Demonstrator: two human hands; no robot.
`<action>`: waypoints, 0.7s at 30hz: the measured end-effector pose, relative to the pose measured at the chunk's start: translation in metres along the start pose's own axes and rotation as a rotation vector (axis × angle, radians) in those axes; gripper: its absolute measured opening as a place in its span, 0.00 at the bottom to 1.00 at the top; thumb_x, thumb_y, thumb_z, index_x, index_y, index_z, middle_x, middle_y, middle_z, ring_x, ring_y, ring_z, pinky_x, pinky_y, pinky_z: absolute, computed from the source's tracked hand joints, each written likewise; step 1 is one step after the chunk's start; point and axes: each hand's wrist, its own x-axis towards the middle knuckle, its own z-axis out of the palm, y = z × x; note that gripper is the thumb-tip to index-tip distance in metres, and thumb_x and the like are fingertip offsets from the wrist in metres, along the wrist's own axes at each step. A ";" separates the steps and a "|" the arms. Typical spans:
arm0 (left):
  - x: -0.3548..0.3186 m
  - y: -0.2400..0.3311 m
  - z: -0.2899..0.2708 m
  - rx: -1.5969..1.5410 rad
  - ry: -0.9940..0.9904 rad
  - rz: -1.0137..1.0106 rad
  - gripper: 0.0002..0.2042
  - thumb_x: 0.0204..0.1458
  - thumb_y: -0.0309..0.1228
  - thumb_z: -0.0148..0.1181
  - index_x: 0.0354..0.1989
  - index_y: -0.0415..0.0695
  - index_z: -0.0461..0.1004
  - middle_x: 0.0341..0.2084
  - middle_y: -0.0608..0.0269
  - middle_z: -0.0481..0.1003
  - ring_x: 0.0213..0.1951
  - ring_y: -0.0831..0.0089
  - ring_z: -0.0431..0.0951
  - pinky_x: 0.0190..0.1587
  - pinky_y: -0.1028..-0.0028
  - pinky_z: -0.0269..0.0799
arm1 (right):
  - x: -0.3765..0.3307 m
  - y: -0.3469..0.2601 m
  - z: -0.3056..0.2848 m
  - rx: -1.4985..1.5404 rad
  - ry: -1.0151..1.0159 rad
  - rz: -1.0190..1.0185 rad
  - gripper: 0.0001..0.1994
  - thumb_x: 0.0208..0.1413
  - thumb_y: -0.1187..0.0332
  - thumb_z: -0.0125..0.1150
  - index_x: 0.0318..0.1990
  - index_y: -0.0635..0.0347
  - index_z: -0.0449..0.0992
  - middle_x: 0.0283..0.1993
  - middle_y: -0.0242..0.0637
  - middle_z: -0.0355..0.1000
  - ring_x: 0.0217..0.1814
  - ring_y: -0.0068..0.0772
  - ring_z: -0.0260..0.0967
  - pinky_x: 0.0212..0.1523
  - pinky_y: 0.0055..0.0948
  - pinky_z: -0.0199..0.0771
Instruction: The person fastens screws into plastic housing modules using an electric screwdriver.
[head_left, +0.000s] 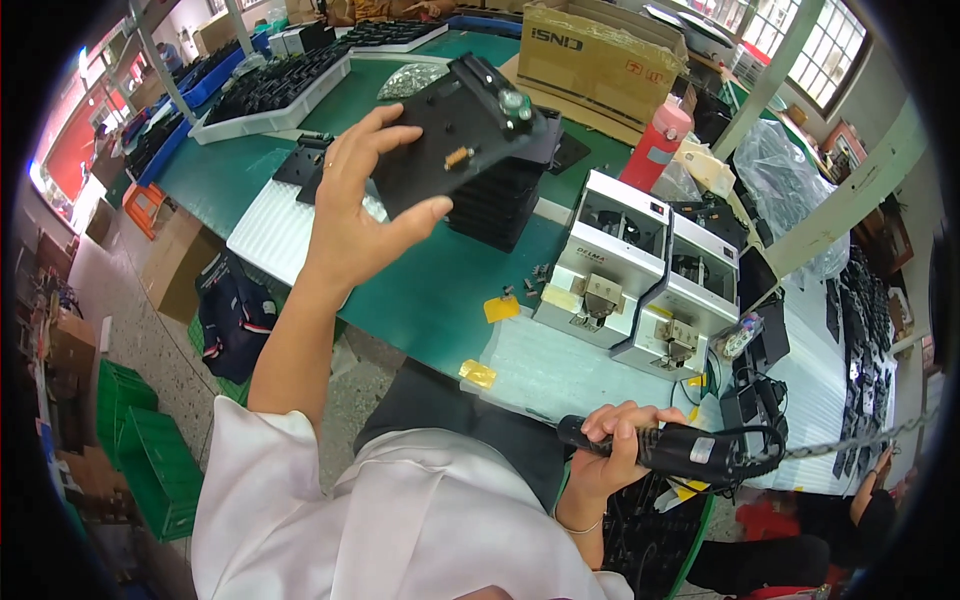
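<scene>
My left hand [345,195] grips a flat black plastic panel [430,145] by its left side, thumb at the lower edge. The panel is tilted above a stack of similar black panels [495,215]; it carries a small brass-coloured part and a green-and-clear part near its top right. My right hand [615,440] is wrapped round a black electric screwdriver [690,450], held level by the table's front edge, its cable and a chain running off to the right. Two silver screw feeders [605,260] stand on the table beyond this hand, with small dark pieces [540,275] lying beside them.
A white ribbed sheet [275,235] with black parts lies left on the green table [400,315]. A red bottle [657,145] and a cardboard box [595,70] stand behind the feeders. White trays [270,115] of black parts sit far left; green crates [165,470] stand on the floor.
</scene>
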 end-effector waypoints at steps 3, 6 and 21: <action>-0.034 0.010 -0.012 0.164 -0.100 0.053 0.30 0.32 0.40 0.71 0.47 0.43 0.72 0.55 0.50 0.68 0.57 0.50 0.65 0.59 0.57 0.59 | 0.001 -0.001 -0.008 -0.085 0.068 -0.054 0.21 0.49 0.77 0.57 0.49 0.58 0.55 0.19 0.34 0.62 0.16 0.25 0.58 0.17 0.27 0.68; -0.090 0.007 -0.014 0.243 -0.200 -0.075 0.28 0.29 0.40 0.72 0.43 0.43 0.73 0.51 0.51 0.68 0.54 0.51 0.65 0.57 0.58 0.60 | 0.006 -0.002 -0.012 -0.064 0.077 -0.018 0.21 0.49 0.77 0.56 0.50 0.58 0.56 0.19 0.33 0.61 0.17 0.25 0.58 0.17 0.27 0.68; -0.173 -0.015 0.037 0.467 -0.344 -0.399 0.33 0.36 0.56 0.68 0.48 0.48 0.72 0.54 0.55 0.63 0.58 0.55 0.59 0.56 0.54 0.49 | 0.012 0.018 -0.009 -0.185 -0.019 0.016 0.20 0.52 0.76 0.56 0.51 0.58 0.57 0.24 0.28 0.59 0.21 0.23 0.57 0.18 0.23 0.63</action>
